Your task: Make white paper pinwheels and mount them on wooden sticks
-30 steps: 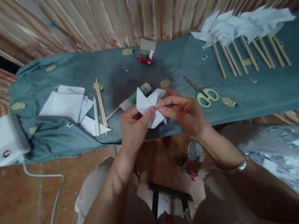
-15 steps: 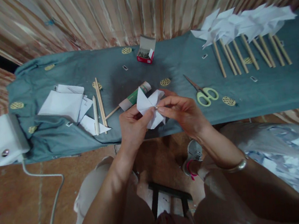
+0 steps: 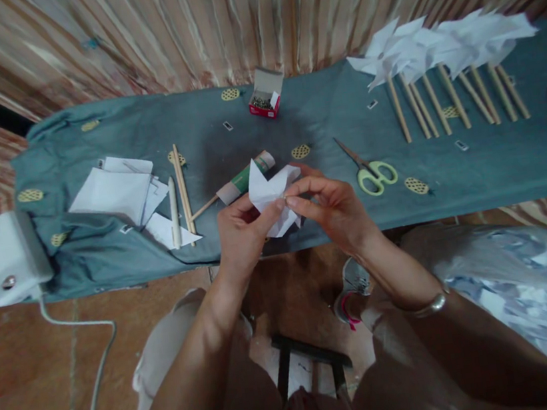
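Note:
A folded white paper pinwheel point(image 3: 271, 187) is between my two hands near the table's front edge. My left hand point(image 3: 243, 230) grips it from the left, thumb at its centre. From the right, the fingertips of my right hand point(image 3: 335, 207) pinch at the same centre, where a tiny shiny thing shows, too small to make out fully. Just behind my left hand lie a green and white tube point(image 3: 243, 180) and a thin stick point(image 3: 204, 207). Scissors with light green handles point(image 3: 369, 175) rest to the right of my right hand.
White papers point(image 3: 113, 192), sticks point(image 3: 183, 190) and a white pen-like tool point(image 3: 174, 211) lie at left, beside a white device point(image 3: 11, 258) with a cable. An open red box of small metal pieces point(image 3: 264, 100) stands behind. Several finished pinwheels point(image 3: 444, 48) lie back right.
The paper's upper flaps look slightly more gathered toward the centre. Both hands keep nearly the same place and grip, and the whole view has shifted a little.

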Motion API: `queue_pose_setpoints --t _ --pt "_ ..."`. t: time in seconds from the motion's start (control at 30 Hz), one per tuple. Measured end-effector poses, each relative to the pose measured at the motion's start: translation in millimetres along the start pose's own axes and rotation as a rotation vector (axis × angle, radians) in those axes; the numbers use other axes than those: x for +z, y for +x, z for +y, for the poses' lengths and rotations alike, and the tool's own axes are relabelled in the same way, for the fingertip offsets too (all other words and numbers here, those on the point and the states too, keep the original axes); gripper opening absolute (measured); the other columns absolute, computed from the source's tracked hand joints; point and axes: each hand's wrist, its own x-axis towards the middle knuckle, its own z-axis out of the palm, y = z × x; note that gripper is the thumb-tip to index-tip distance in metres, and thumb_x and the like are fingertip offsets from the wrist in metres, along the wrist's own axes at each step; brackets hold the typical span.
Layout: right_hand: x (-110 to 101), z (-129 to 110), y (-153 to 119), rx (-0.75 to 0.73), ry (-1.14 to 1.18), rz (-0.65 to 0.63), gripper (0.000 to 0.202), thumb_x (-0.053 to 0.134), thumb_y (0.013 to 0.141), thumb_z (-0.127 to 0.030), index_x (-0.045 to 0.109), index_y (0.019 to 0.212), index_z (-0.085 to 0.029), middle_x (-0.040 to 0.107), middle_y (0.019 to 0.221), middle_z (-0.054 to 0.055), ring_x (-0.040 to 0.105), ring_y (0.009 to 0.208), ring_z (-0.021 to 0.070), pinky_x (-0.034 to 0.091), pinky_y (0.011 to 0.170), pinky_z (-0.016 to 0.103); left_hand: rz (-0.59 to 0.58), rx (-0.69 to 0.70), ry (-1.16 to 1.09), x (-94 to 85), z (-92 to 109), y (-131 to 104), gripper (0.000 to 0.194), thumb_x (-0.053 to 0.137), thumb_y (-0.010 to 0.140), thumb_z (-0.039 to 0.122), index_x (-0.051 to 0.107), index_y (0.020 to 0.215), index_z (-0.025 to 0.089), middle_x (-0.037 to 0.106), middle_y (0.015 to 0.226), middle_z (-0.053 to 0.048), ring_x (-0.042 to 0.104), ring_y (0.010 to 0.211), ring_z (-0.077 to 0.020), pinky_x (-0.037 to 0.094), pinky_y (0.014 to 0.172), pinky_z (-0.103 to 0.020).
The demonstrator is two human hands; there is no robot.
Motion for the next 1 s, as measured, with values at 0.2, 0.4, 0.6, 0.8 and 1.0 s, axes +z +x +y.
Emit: queue_pose_setpoints --t 0.2,0.4,0.6,0.8,1.0 --pt "0.0 -0.8 -0.4 0.024 0.032 -0.006 0.01 0.078 0.072 -0.032 0.073 0.076 -0.024 0.065 0.126 0.004 0.054 0.129 0.0247 0.039 0.111 0.042 0.008 -0.019 -0.019 0.3 2.2 0.1 0.026 0.089 0.057 0.034 0.08 0.075 0.018 0.076 0.075 -0.002 0.064 0.062 -0.0141 0.053 0.062 -0.026" --pt "1.8 -2.3 -0.6 0.088 0.088 0.059 0.036 0.084 0.064 -0.033 0.069 0.096 -0.025 0.062 0.134 0.006 0.052 0.133 0.026 0.037 0.113 0.045 -0.002 -0.051 -0.045 -2.3 1.8 1.1 0.026 0.09 0.058 0.032 0.081 0.078 0.018 0.078 0.079 -0.003 0.066 0.063 -0.0137 0.054 0.064 -0.026" --pt "6.0 -6.3 0.6 0.199 0.293 0.095 0.085 0.091 0.053 -0.031 0.051 0.128 -0.023 0.071 0.114 0.006 0.066 0.108 0.0239 0.05 0.099 0.042 -0.004 -0.157 -0.128 -1.6 3.2 0.6 0.028 0.091 0.054 0.033 0.079 0.074 0.017 0.076 0.072 -0.002 0.063 0.057 -0.012 0.051 0.059 -0.024" --pt "7.7 -14.4 -0.3 0.348 0.431 0.079 0.088 0.093 0.049 -0.03 0.051 0.125 -0.021 0.075 0.088 0.0 0.07 0.081 0.02 0.056 0.077 0.035 -0.031 -0.218 -0.157 -0.7 1.8 0.7 0.031 0.092 0.053 0.035 0.079 0.074 0.016 0.075 0.069 -0.002 0.061 0.055 -0.0106 0.049 0.057 -0.023" --pt "6.9 -11.6 0.4 0.355 0.426 0.098 0.077 0.091 0.05 -0.026 0.056 0.118 -0.021 0.075 0.083 -0.001 0.071 0.075 0.0191 0.056 0.073 0.032 -0.032 -0.225 -0.128 1.4 4.9 0.4 0.032 0.093 0.051 0.036 0.077 0.069 0.015 0.071 0.062 0.0 0.055 0.051 -0.0086 0.045 0.053 -0.021"
